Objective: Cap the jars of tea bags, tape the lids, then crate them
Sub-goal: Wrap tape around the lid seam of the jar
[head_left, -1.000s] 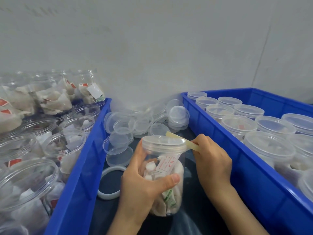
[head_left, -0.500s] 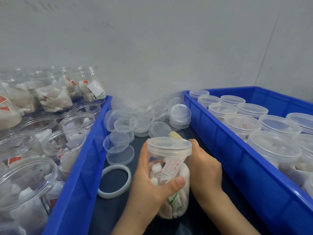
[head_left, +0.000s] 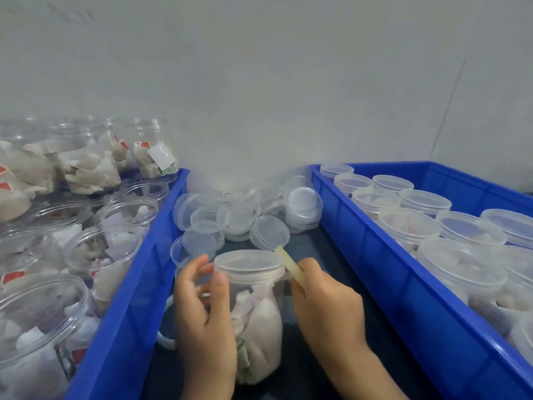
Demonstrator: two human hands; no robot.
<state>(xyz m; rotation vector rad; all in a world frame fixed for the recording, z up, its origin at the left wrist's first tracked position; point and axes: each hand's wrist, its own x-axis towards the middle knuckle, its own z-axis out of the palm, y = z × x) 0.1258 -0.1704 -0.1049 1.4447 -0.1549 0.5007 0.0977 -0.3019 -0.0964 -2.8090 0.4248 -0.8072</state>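
Observation:
A clear jar of tea bags (head_left: 256, 321) with a translucent lid (head_left: 249, 265) stands low in the middle, between the two crates. My left hand (head_left: 204, 319) grips the jar's left side just under the lid. My right hand (head_left: 326, 307) pinches a pale yellowish strip of tape (head_left: 290, 265) that runs up against the right edge of the lid. A white tape roll (head_left: 165, 340) lies behind my left hand, mostly hidden.
Loose clear lids (head_left: 239, 215) are piled at the back by the wall. The left blue crate (head_left: 135, 290) holds several uncapped jars of tea bags (head_left: 103, 249). The right blue crate (head_left: 383, 255) holds several capped jars (head_left: 409, 223).
The jar has been turned, so the label now faces away from my left thumb. My left hand regripped higher near the lid, and my right hand came round to the lid's right edge with the strip.

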